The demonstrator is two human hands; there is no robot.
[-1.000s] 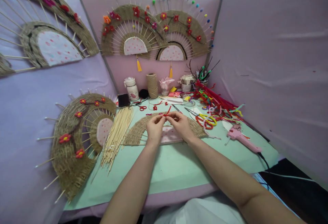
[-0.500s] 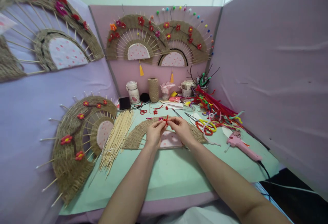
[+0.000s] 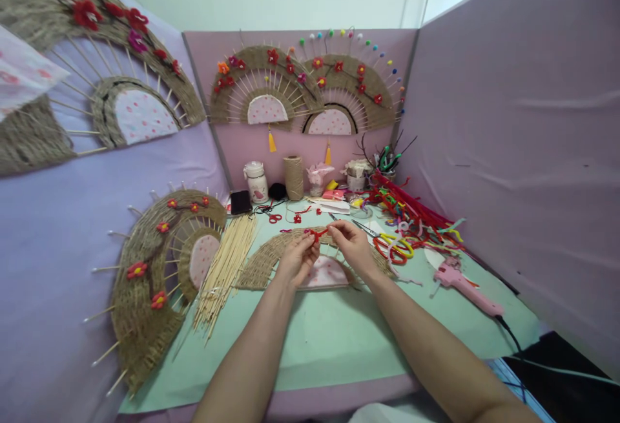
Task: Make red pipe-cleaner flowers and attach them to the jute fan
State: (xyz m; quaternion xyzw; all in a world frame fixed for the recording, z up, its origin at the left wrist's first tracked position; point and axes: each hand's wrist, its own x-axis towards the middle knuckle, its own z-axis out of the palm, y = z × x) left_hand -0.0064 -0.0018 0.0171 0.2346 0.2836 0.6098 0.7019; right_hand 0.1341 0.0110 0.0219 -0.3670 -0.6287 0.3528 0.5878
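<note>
Between my hands is a bent red pipe cleaner [image 3: 317, 234], looped at its left part. My left hand [image 3: 299, 257] pinches the looped part between thumb and fingers. With thumb and forefinger, my right hand [image 3: 349, 242] grips the free end, drawn out to the right. Both hands are held above a half-round twine-woven fan [image 3: 264, 258], which lies on the table with a spotted white half-circle [image 3: 325, 273] at its centre. Small purple bits on the fan's upper edge are partly hidden behind my left hand.
Bamboo sticks [image 3: 227, 268] lie to the left beside a standing flowered fan [image 3: 140, 294]. Scissors with yellow handles [image 3: 400, 247], a pink glue gun [image 3: 467, 288] and a heap of pipe cleaners [image 3: 416, 206] are on the right. A twine spool [image 3: 293, 177] and a white bottle [image 3: 256, 182] stand at the back.
My right hand has moved right, away from my left, stretching out the pipe cleaner's end. My left hand has turned so its fingers show more. The camera view has tilted up slightly.
</note>
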